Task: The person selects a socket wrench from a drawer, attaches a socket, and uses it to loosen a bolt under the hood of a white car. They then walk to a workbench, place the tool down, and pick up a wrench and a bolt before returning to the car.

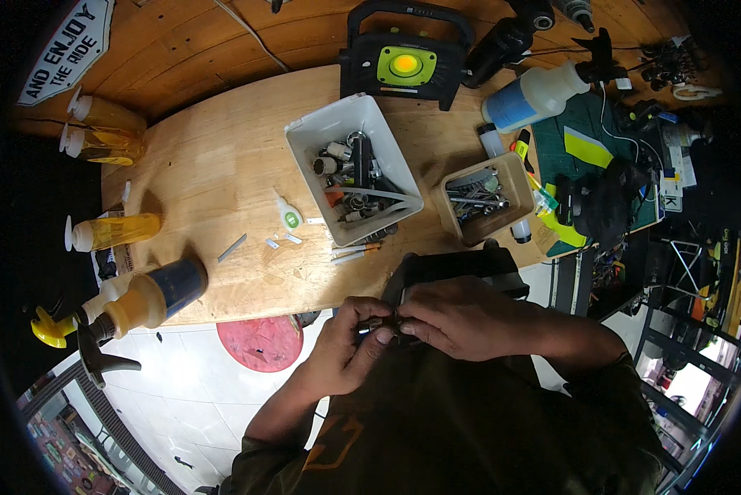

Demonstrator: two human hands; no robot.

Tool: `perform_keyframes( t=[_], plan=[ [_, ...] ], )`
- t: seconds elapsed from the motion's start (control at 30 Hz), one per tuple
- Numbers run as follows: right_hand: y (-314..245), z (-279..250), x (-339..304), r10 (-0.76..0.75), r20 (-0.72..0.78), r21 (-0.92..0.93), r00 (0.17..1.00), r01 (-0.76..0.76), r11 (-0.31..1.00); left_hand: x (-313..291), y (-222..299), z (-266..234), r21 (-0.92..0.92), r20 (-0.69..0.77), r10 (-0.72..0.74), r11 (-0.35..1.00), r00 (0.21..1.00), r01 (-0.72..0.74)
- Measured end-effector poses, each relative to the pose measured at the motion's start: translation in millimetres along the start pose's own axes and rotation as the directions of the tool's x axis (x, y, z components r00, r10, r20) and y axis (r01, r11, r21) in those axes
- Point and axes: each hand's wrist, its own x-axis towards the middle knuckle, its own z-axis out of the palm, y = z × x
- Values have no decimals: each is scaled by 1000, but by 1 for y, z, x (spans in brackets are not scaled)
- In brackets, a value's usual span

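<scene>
My left hand (347,346) and my right hand (468,320) meet at the table's near edge, close to my body. Fingers and thumbs of both are closed around a small metal part (378,324). Most of it is hidden by the fingertips, so its kind cannot be made out. Just beyond my right hand, a black boxy object (461,264) sits at the table edge, partly covered by the hand. Farther off are a white bin (331,124) of sockets and metal parts and a smaller beige bin (487,228) with wrenches.
A lit work light (406,66) stands at the back of the wooden table (222,132). A small white dropper bottle (288,214) lies mid-table near thin sticks (355,252). Amber bottles (127,233) and a spray bottle (152,297) line the left. Below is a red round stool (261,343).
</scene>
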Motion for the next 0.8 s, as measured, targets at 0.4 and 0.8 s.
perform_keyframes(
  t=[0.4,0.8],
  plan=[
    [-19,4,7,-54,182,-77,982,69,995,-18,-29,9,103,-30,266,960,964,-261],
    [-6,13,4,46,191,73,980,-61,995,-17,-35,8,241,-20,305,926,952,-292]
  ],
)
